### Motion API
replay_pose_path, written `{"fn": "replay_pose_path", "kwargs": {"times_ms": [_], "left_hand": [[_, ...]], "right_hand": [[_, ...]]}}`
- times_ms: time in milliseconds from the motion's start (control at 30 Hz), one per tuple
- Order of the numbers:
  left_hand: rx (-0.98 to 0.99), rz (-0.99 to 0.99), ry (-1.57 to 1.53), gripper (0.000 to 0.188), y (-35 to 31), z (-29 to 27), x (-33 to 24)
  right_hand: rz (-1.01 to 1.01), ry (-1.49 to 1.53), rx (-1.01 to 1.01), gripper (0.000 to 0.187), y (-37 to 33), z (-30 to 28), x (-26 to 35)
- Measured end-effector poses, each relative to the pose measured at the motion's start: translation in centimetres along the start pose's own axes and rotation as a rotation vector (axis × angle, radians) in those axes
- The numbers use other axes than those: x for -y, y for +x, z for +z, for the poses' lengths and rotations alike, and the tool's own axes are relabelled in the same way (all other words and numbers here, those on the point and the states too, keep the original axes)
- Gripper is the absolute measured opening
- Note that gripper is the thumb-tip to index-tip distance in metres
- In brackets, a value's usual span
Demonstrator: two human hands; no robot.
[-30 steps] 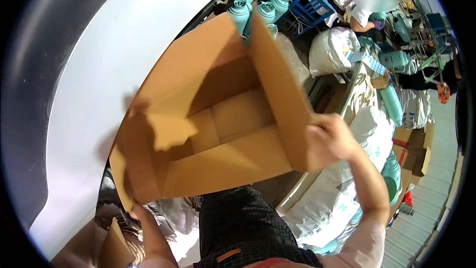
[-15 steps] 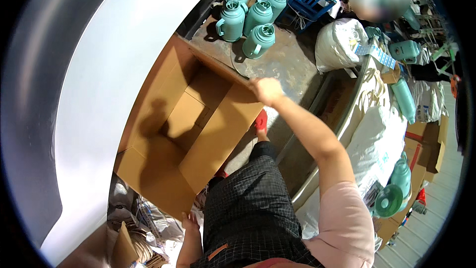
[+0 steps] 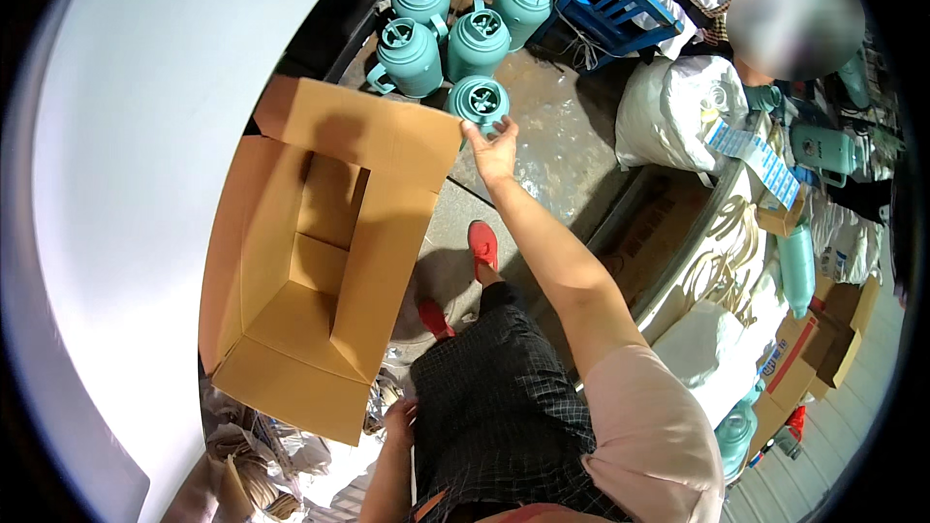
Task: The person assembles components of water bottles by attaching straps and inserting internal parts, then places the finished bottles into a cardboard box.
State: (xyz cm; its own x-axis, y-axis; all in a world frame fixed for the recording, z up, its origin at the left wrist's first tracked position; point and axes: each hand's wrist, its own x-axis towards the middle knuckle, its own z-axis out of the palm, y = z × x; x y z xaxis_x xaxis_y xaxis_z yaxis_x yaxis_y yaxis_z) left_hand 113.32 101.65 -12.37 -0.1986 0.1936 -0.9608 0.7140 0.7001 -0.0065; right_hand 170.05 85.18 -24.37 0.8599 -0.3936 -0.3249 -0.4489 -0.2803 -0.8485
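Observation:
A large open cardboard box (image 3: 387, 261) stands in front of me on the left, its flaps raised and its visible inside bare. At the box's far right corner is my right hand (image 3: 492, 147), fingers spread and the thumb against the flap's edge. Beyond that hand, a teal thermos flask (image 3: 477, 102) stands on the floor. My left hand (image 3: 399, 420) hangs by my dark checked clothing, apart from the box's near flap, with loosely stretched fingers and nothing seen in it.
Several more teal flasks (image 3: 409, 58) stand beyond the box, beside a blue chair (image 3: 630, 10). A white sack (image 3: 668, 116) and a cluttered bench (image 3: 717, 271) line the right. White curved panelling (image 3: 145, 184) borders the left. Another person (image 3: 794, 24) is at the far right.
The box has turned more upright, its far flap rising. My right hand has shifted left and its fingers have spread. My left hand has come off the near flap to my side.

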Motion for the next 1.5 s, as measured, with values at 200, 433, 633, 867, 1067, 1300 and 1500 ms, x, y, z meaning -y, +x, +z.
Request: {"fn": "replay_pose_path", "kwargs": {"times_ms": [200,433,633,867,1067,1300,1500], "left_hand": [[0.408,0.401,0.194,0.030,-9.2,15.7,-7.1],[0.364,0.940,0.685,0.045,-11.4,24.4,-13.0],[0.405,1.632,0.841,0.105,-18.2,37.4,-25.7],[0.838,1.461,0.333,0.081,-17.9,35.1,-21.3],[0.826,0.684,-0.150,0.069,-10.9,32.9,-25.3],[0.621,0.668,0.366,0.068,-1.6,38.5,-19.1],[0.757,0.295,0.481,0.052,-2.5,35.2,-11.8]], "right_hand": [[-0.102,-0.302,-0.122,0.105,5.2,2.8,-1.2],[-0.450,-0.308,-0.018,0.075,7.9,-1.8,-0.8],[-0.620,-0.448,0.411,0.080,-4.4,-18.5,11.1],[-0.349,-0.206,0.216,0.075,-13.4,-27.1,8.3],[0.392,0.453,0.095,0.060,-16.0,-32.0,-2.8],[-0.761,-0.714,0.054,0.021,-7.1,-29.0,6.0],[-0.787,-1.123,0.306,0.009,5.1,-18.8,-14.0]]}}
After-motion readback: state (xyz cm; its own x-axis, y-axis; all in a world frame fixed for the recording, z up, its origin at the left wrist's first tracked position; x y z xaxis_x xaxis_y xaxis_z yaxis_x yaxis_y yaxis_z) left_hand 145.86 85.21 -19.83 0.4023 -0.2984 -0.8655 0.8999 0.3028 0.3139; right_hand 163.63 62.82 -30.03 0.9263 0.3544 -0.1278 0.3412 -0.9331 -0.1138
